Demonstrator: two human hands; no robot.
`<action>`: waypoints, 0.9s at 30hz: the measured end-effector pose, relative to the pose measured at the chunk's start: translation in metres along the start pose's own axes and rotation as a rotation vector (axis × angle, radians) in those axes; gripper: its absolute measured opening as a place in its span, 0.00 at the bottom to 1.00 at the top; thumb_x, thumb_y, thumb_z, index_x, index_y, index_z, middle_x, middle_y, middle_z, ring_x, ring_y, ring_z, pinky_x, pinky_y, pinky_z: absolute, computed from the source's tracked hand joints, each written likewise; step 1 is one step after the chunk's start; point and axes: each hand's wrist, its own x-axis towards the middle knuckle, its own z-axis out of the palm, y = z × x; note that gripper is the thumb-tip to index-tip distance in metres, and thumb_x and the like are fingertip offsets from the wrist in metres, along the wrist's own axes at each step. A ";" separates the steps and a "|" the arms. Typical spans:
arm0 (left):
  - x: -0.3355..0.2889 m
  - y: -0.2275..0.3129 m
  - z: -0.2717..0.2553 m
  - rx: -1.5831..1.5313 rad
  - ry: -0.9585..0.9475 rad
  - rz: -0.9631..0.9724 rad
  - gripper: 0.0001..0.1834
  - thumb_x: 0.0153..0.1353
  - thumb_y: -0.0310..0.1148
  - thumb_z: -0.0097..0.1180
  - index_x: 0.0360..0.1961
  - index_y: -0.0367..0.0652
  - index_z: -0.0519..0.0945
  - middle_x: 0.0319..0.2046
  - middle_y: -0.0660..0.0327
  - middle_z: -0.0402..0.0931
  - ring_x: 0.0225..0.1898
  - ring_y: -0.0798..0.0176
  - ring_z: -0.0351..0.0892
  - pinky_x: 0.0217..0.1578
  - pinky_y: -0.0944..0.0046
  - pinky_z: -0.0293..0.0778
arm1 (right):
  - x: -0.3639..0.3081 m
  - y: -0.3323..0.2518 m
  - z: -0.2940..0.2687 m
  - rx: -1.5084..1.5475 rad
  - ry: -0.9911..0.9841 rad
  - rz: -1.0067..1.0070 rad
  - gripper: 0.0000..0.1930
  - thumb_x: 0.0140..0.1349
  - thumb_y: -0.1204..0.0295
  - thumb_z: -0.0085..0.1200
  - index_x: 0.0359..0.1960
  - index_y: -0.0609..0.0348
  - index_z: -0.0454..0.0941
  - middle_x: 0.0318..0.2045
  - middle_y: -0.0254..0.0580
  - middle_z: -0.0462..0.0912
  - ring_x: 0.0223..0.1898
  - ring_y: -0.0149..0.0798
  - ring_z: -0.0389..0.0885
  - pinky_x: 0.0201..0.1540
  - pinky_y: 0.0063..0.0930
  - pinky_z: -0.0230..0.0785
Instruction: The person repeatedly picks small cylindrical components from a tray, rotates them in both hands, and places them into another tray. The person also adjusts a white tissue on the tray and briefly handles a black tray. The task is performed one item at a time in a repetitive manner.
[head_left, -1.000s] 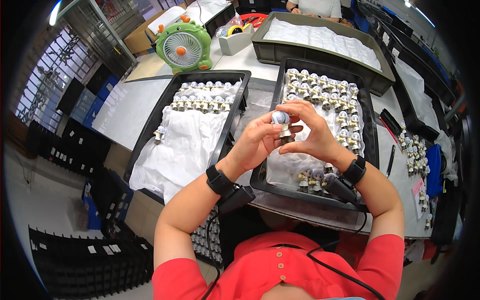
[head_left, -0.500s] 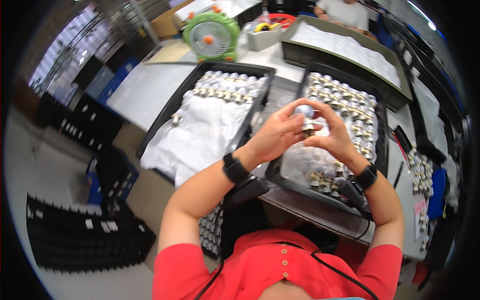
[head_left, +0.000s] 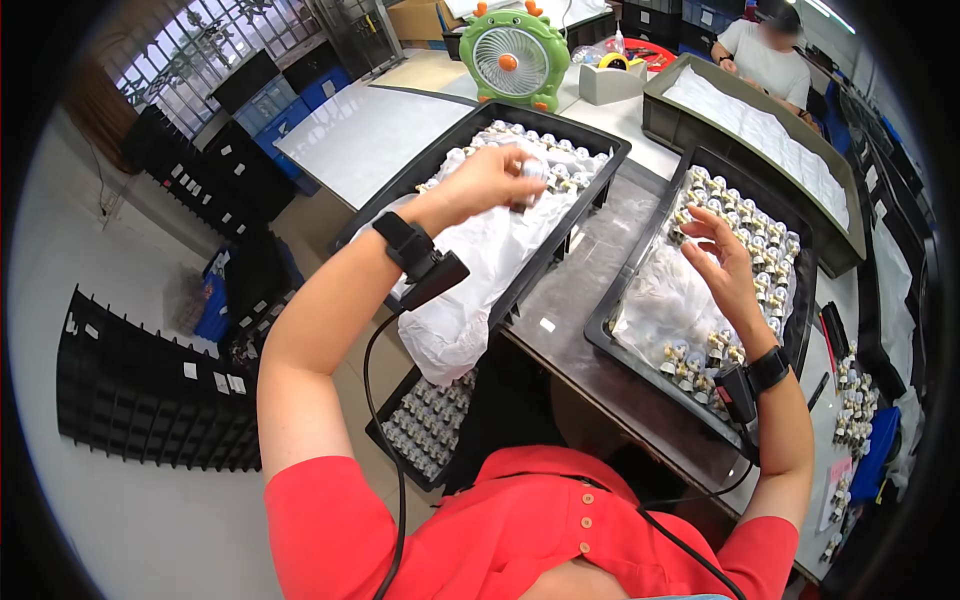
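My left hand is closed on a small bulb-shaped part, pale and rounded on top with a darker lower end; motion blurs it. That hand hovers over the left black tray, where similar parts stand in rows at the far end beside a crumpled white liner. Above the right black tray, my right hand holds nothing, its fingers apart and curved. More of these dome-topped parts with brass-coloured fittings fill that tray's far and right sides, with a smaller group at its near end.
A green fan stands behind the left tray. An olive bin with white lining sits behind the right one, and a person works beyond it. More parts lie at the right. A tray of parts is below the table.
Both hands were together over the right tray around the part. My left hand has carried it left over the left tray; my right hand has let go and stayed over the right tray.
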 end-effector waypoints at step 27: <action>0.022 -0.091 0.027 0.611 -0.171 0.052 0.05 0.48 0.24 0.50 0.27 0.36 0.77 0.19 0.54 0.76 0.17 0.64 0.77 0.22 0.63 0.72 | 0.002 0.061 -0.008 -0.192 -0.039 -0.027 0.13 0.52 0.72 0.57 0.40 0.61 0.78 0.31 0.46 0.82 0.34 0.38 0.82 0.40 0.28 0.74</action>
